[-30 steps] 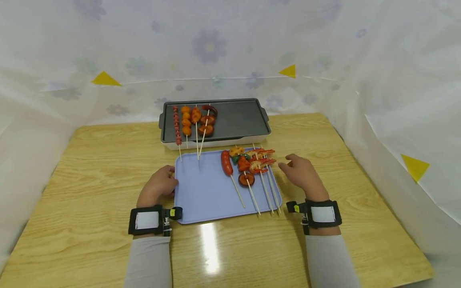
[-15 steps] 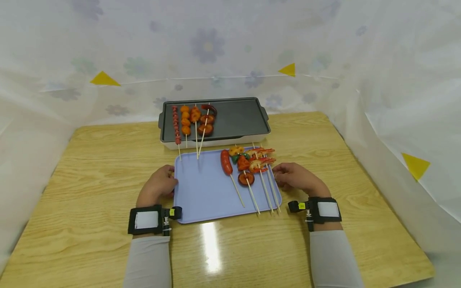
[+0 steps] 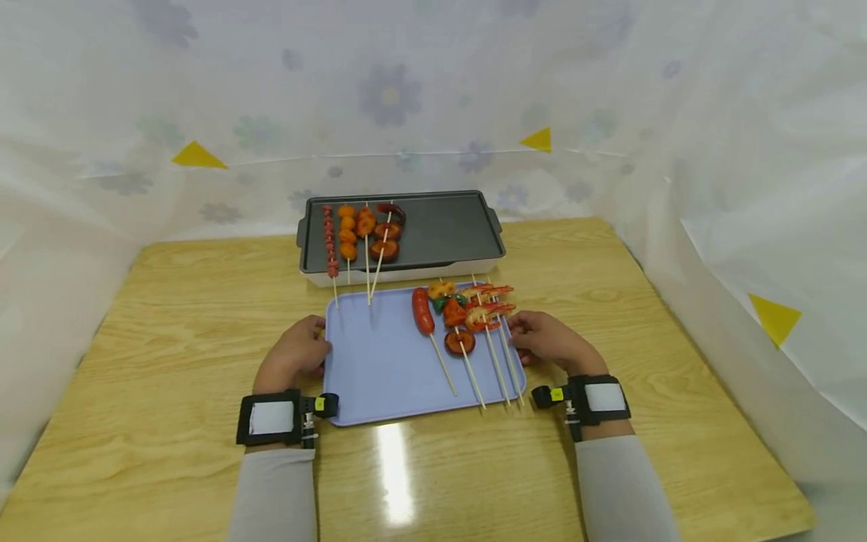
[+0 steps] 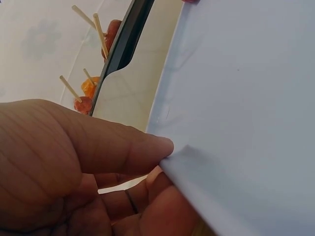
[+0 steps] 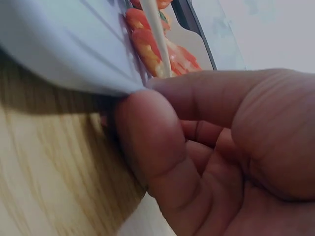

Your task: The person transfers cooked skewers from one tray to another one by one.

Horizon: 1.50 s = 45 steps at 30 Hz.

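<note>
Under the lilac tray (image 3: 375,369), the left wrist view shows what the head view hides: curled fingers (image 4: 165,211) of the left hand (image 4: 86,152), thumb on top. Opposite, the right hand (image 3: 550,339) pinches the rim beside loaded skewers (image 3: 460,342); sticks (image 3: 368,275) from the griddle (image 3: 450,226) behind jut over the far edge.

tray (image 3: 379,376) before griddle (image 3: 447,226), skewers (image 3: 423,311) on both (tray's at right)

I can read no words, brands or numbers over the feed. Just behind the left hand (image 3: 294,348), the yellow tag (image 3: 320,404) on the left wristband (image 3: 296,421) is too small for me to make out (same trouble with the yellow mark (image 3: 557,394) on the right wristband (image 3: 578,399), behind the right hand (image 3: 552,339)).
</note>
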Motion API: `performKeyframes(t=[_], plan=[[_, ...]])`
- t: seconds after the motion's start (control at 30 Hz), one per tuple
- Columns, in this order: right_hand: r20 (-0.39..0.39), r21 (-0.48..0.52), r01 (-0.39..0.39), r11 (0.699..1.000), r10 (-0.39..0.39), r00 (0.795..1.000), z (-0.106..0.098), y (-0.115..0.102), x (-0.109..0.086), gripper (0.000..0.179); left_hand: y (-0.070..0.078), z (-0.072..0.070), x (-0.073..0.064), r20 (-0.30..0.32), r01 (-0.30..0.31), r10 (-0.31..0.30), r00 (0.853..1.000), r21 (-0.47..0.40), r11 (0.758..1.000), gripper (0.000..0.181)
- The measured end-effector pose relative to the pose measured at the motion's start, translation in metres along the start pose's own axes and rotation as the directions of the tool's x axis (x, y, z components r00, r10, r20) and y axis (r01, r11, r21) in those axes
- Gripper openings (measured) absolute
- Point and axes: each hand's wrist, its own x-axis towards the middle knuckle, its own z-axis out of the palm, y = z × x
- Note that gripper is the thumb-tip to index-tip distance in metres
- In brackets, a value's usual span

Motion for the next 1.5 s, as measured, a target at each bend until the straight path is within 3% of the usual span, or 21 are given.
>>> performKeyframes(t=[0.2, 0.6, 0.8, 0.93, 1.0, 1.13, 1.23, 1.33, 1.43, 1.5], plan=[[-0.003, 0.029, -0.008, 1.0, 0.008, 1.0, 0.001, 0.0, 0.0, 0.027, 0.0, 0.001, 0.001, 0.004, 0.008, -0.008, 1.0, 0.024, 1.0, 0.053], [-0.007, 0.028, -0.007, 1.0, 0.007, 1.0, 0.001, -0.002, 0.008, 0.025, -0.005, -0.005, 0.002, -0.004, -0.069, 0.069, 0.998, 0.024, 0.997, 0.051], [-0.012, 0.022, -0.006, 1.0, 0.006, 1.0, -0.001, -0.003, 0.008, 0.025, 0.002, -0.006, 0.006, 0.001, -0.03, 0.03, 1.0, 0.048, 0.998, 0.051], [-0.03, -0.009, -0.011, 1.0, 0.01, 1.0, -0.004, -0.001, 0.009, 0.024, 0.01, -0.004, 0.009, 0.013, -0.03, 0.028, 1.0, 0.133, 0.991, 0.051], [-0.04, -0.025, -0.014, 1.0, 0.013, 0.999, -0.006, 0.001, 0.01, 0.024, 0.014, -0.003, 0.011, 0.012, -0.056, 0.055, 0.998, 0.215, 0.975, 0.05], [-0.045, -0.046, -0.016, 0.999, 0.014, 0.999, -0.009, 0.003, 0.011, 0.025, 0.021, -0.002, 0.014, 0.019, -0.125, 0.128, 0.992, 0.387, 0.914, 0.042], [-0.048, -0.045, -0.023, 0.999, 0.021, 0.999, -0.009, 0.003, 0.01, 0.025, 0.019, -0.004, 0.017, 0.042, -0.159, 0.157, 0.987, 0.437, 0.885, 0.034], [-0.052, -0.036, -0.024, 0.999, 0.022, 0.998, -0.007, 0.003, 0.009, 0.024, 0.01, -0.008, 0.017, 0.061, -0.216, 0.21, 0.976, 0.427, 0.878, 0.03], [-0.04, -0.028, -0.012, 1.0, 0.01, 0.999, -0.003, 0.003, 0.008, 0.024, -0.002, -0.013, 0.008, 0.016, -0.306, 0.334, 0.942, 0.448, 0.84, 0.034], [-0.038, -0.018, -0.01, 1.0, 0.009, 0.999, 0.0, 0.003, 0.007, 0.022, -0.006, -0.017, -0.003, -0.068, -0.323, 0.405, 0.912, 0.49, 0.81, 0.037]])
